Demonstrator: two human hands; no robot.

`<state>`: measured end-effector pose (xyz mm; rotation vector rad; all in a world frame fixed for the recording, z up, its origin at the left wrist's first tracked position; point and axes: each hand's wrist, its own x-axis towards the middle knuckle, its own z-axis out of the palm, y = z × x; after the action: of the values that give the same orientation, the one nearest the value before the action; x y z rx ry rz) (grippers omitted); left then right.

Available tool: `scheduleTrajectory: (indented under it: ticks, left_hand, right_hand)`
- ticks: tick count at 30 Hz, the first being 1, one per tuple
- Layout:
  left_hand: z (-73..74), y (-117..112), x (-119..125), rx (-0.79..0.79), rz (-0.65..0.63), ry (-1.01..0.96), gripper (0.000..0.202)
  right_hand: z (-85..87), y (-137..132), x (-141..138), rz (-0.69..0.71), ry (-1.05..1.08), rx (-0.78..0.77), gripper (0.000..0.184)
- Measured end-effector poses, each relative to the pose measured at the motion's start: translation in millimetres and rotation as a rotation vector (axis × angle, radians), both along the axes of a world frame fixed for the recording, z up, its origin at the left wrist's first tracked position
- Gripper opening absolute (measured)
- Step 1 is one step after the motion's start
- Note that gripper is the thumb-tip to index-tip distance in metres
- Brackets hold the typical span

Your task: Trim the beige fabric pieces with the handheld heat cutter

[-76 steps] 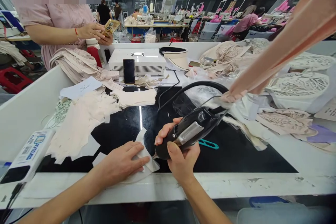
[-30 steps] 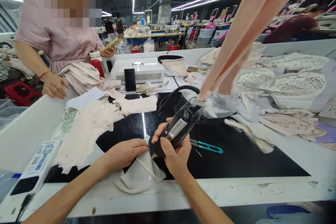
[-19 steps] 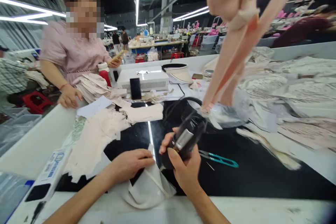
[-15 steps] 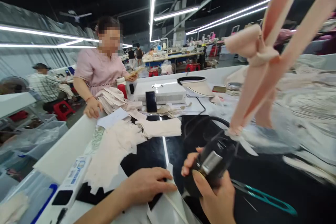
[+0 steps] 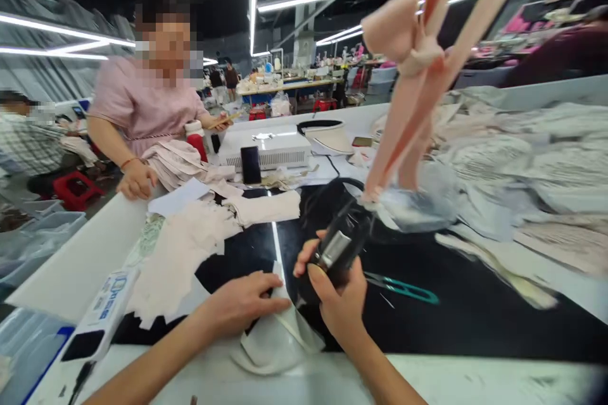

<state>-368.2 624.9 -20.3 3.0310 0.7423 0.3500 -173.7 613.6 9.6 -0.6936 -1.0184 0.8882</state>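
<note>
in the head view, the only one we had, our left hand (image 5: 254, 297) lay at the lower middle of the frame on a pale cloth piece (image 5: 273, 345), which sat at the lower centre, across the near edge of the black mat (image 5: 456, 323). its fingers bore on the cloth's upper end; we could not tell whether they pinched it or only pressed it down. our right hand (image 5: 339, 288), just right of centre, was wrapped around a black handheld tool (image 5: 349, 228), thumb on the near side. blur hid the tool's tip, so we could not tell whether it touched the cloth.

pink straps (image 5: 394, 120) ran down from the upper right to the tool's rear end. teal snips (image 5: 411, 291) lay on the mat right of the right hand, and a co-worker's hand (image 5: 137, 180) rested on the white rim at the left.

we judged that a tug from the straps could pull the tool off line and mark the cloth. the left fingers, so near the tool's front end, could get nicked if either hand slipped, and a loosely held cloth could bunch up.
</note>
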Motion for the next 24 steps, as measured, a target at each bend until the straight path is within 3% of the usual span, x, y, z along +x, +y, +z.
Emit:
scheduleTrajectory:
  ticks: [14, 24]
  left_hand:
    - [-2.3, -3.2, -6.6, -0.005, -0.008, -0.001, 0.045]
    - [-5.6, -1.8, -6.5, -0.012, -0.02, -0.022, 0.043]
  right_hand:
    - [9.5, 3.9, -8.2, 0.02, 0.039, 0.018, 0.028]
    - [3.3, 7.6, -9.8, -0.006, 0.013, 0.011, 0.027]
